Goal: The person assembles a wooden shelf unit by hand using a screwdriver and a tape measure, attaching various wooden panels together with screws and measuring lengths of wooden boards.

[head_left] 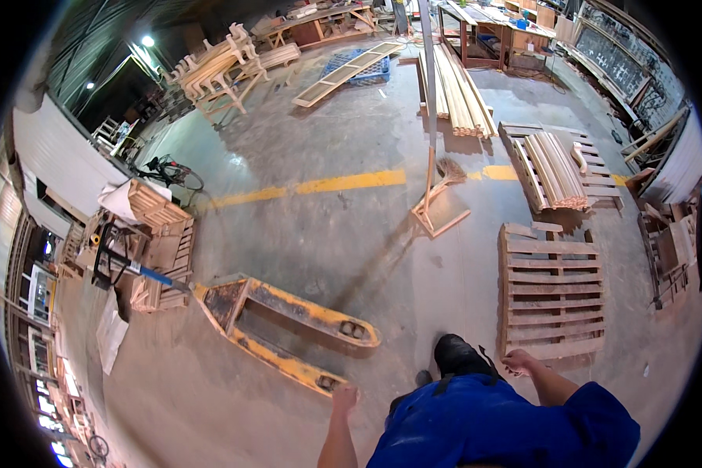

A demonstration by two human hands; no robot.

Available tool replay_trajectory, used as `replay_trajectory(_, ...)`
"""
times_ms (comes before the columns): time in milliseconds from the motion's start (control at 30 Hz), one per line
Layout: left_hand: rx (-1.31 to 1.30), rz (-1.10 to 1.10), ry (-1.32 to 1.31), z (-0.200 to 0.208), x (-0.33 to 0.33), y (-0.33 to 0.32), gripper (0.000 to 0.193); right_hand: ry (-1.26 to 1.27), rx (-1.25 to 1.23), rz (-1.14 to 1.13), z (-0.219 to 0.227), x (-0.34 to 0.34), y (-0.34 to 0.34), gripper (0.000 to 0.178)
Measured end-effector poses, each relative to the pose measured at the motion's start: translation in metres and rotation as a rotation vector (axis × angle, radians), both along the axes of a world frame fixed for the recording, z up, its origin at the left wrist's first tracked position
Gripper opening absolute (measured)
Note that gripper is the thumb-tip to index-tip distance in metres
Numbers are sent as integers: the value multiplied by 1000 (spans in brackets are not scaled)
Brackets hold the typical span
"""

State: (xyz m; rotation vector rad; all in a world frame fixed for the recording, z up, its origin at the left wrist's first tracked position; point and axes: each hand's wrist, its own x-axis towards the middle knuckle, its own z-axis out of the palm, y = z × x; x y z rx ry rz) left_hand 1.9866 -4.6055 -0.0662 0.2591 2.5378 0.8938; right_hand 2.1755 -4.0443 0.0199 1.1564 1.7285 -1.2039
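My left hand [345, 398] hangs at the lower middle, its fingers loosely curled with nothing seen in them. It appears right beside the fork tip of a worn yellow pallet jack [269, 355], though I cannot tell whether they touch. The jack's blue-and-black handle [156, 275] leans away to the left. On the other side of my body, my right hand [520, 362] is half closed, no object visible in it. Nearest to that hand is the near corner of a bare wooden pallet [554, 300] lying flat on the floor.
A long-handled dustpan [442, 214] and broom [450, 170] stand ahead, by a yellow floor line [351, 182]. Stacked wooden poles [555, 171] lie on another pallet [600, 168]. More poles [460, 93] are behind. Wooden crates [164, 249] sit left, near a bicycle [171, 171].
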Motion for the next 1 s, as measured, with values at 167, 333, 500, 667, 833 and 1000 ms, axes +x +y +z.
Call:
replay_trajectory(167,211,201,-174,18,-177,94,18,-116,-128,-27,-76,-126,85,22)
replay_trajectory(333,356,428,-506,-29,-256,109,20,-38,-85,98,-75,-341,153,24)
replay_trajectory(500,51,44,-502,-46,-328,115,19,250,-117,66,3,-577,181,27)
replay_trajectory(667,41,410,-701,-35,-458,145,18,336,-177,-65,26,-741,185,27)
replay_trajectory(833,0,352,-616,-30,-661,180,18,206,-183,2,-42,-845,182,32)
replay_trajectory(1000,14,193,-345,12,-907,253,20,265,-220,65,-6,-936,188,49)
